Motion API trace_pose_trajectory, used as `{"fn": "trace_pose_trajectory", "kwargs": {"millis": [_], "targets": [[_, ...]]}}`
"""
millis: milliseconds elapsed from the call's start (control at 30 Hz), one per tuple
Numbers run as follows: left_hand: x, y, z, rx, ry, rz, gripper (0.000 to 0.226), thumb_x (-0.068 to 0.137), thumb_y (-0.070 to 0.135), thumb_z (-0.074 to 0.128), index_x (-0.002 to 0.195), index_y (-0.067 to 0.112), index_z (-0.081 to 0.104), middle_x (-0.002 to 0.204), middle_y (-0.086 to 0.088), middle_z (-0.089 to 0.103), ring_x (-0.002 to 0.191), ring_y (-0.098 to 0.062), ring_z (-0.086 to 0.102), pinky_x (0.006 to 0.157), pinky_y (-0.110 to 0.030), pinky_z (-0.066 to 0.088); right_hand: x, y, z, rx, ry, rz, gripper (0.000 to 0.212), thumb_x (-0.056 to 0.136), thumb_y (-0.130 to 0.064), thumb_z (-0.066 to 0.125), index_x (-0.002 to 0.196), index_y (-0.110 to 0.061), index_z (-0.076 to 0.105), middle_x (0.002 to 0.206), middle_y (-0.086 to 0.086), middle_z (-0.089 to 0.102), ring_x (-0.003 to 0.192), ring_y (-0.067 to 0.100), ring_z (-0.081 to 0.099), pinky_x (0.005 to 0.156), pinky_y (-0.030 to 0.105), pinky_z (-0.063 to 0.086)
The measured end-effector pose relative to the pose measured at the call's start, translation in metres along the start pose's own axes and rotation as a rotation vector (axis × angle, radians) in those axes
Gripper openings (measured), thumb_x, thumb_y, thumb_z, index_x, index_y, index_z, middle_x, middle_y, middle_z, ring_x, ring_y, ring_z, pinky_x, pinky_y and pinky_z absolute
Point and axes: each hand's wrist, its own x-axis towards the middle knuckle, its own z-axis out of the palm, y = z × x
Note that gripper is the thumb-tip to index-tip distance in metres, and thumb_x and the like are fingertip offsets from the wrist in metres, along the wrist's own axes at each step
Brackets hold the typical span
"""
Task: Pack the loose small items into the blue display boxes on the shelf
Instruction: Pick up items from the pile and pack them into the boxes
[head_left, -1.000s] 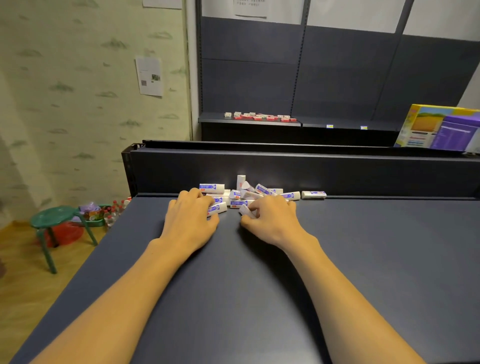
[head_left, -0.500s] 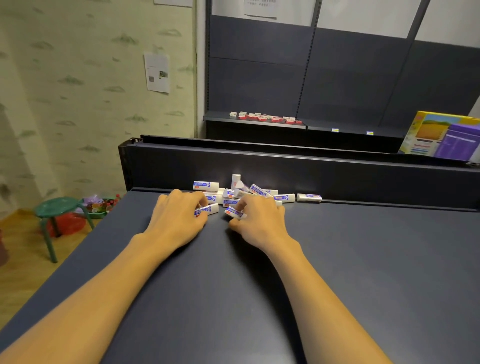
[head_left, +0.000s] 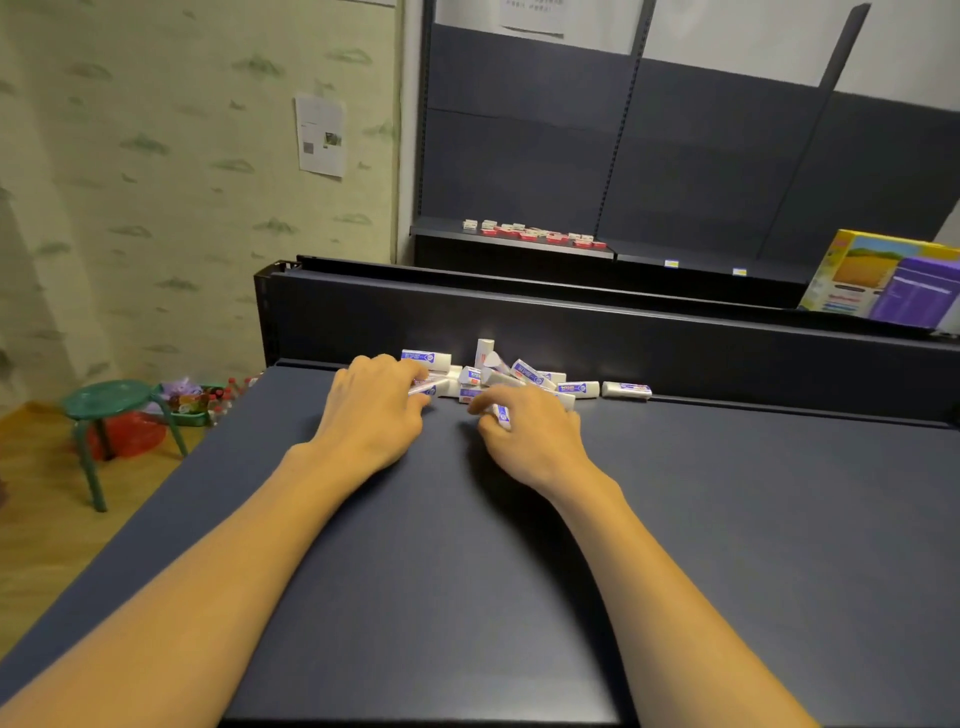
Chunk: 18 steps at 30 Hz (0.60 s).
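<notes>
Several small white erasers with blue sleeves lie in a loose pile (head_left: 511, 376) against the back lip of the dark shelf top (head_left: 519, 545). One eraser (head_left: 626, 389) lies apart at the right. My left hand (head_left: 371, 410) is on the pile's left side, its fingers curled round an eraser (head_left: 431, 385). My right hand (head_left: 530, 431) is at the pile's front and pinches another eraser (head_left: 501, 414) between thumb and fingers. No blue display box shows in this view.
A colourful yellow and purple carton (head_left: 888, 283) stands behind the lip at the right. A far shelf (head_left: 519, 244) carries a row of small red and white items. On the floor at the left are a green stool (head_left: 106, 402) and a red bag.
Both hands stayed at the pile's front edge, fingers working on erasers. The camera shifted a little; the hands now sit slightly further left in view.
</notes>
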Motion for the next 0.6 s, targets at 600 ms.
{"fn": "trace_pose_trajectory", "kwargs": {"millis": [600], "targets": [[-0.03,0.032,0.006,-0.231,-0.037,0.159,0.026,0.096,0.02,0.044,0.12,0.026,0.053,0.119,0.003,0.053,0.112,-0.023,0.042,0.087,-0.031,0.032,-0.051,0.02,-0.031,-0.234,0.272,0.107,0.025,0.089,-0.032,0.064,0.112,-0.043,0.062,0.095,-0.011,0.053,0.099,0.016,0.049,0.075,0.03,0.02]]}}
